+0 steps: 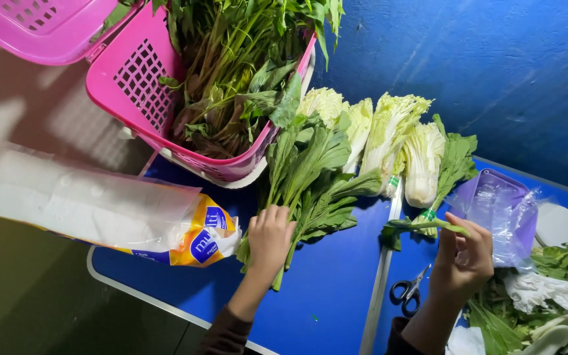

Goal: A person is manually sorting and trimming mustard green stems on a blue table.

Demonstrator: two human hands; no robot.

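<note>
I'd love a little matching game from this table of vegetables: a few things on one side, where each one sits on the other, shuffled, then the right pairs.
Things:
1. scissors
2. pink basket
3. leafy bunch
4. single green stalk

Places:
A. pinched in the right hand
B. under the left hand, lying on the blue table
C. flat on the table, just left of the right wrist
D. at the table's far edge, full of long-stemmed greens

Pairs: 1-C, 2-D, 3-B, 4-A
</note>
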